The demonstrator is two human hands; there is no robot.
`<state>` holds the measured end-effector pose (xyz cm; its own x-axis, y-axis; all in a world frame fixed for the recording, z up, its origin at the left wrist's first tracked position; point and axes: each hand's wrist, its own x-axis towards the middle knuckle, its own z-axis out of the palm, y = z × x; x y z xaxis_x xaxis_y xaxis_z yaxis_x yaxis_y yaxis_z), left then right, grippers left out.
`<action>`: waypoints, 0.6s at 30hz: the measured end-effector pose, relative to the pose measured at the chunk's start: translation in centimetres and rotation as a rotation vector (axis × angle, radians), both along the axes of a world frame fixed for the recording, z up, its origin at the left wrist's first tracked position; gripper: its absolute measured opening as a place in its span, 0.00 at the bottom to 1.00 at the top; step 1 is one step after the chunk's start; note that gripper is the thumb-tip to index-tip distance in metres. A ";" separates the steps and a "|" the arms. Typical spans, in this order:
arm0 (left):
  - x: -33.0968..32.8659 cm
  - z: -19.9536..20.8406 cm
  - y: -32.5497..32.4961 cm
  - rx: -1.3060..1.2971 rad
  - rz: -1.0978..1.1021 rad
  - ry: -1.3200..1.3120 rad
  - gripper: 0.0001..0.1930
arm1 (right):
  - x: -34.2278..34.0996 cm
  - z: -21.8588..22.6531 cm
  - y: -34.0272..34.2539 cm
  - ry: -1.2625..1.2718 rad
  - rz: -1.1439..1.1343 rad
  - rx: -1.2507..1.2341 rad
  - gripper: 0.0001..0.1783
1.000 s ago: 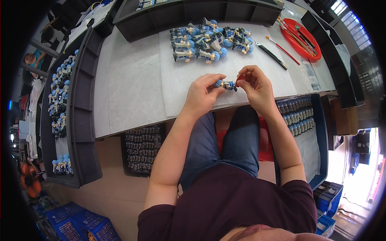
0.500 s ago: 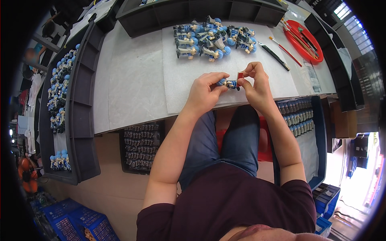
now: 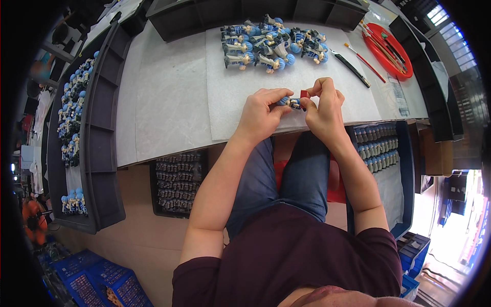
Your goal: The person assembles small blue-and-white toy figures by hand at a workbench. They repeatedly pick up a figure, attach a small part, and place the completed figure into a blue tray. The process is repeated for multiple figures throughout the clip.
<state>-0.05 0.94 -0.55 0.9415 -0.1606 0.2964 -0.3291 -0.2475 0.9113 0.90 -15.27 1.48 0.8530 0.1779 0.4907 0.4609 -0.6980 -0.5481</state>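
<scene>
Just above the table's front edge, my left hand (image 3: pixel 263 113) pinches a small figurine (image 3: pixel 293 103) by its light-blue head, so that it lies sideways with its feet to the right. My right hand (image 3: pixel 325 108) is closed on a small red flat piece (image 3: pixel 304 95), pressed against the figurine's lower end; the fingers hide part of it. Beyond my hands, a pile of similar blue-headed figurines (image 3: pixel 276 45) lies on a white sheet (image 3: pixel 225 102).
A dark crate (image 3: pixel 105 138) of figurines stands at the left; another dark bin (image 3: pixel 261 18) is at the back. A red tray (image 3: pixel 381 48) holds brushes, with a red brush (image 3: pixel 365 62) and a black knife-like tool (image 3: pixel 350 68) beside it. Below the table are trays of small parts (image 3: pixel 179 181).
The red piece has turned slightly and now stands more upright beside the figurine. Both hands keep their grip and have barely moved.
</scene>
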 end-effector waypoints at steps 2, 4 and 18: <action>0.1 0.0 0.1 0.011 -0.002 -0.022 0.17 | 0.3 0.1 0.3 0.003 -0.015 -0.002 0.19; 0.0 0.0 0.0 0.009 0.007 -0.022 0.17 | 0.3 0.2 0.4 0.009 -0.019 -0.001 0.19; 0.0 0.2 -0.1 0.020 0.023 0.013 0.16 | 0.7 0.0 0.4 -0.024 -0.047 -0.029 0.18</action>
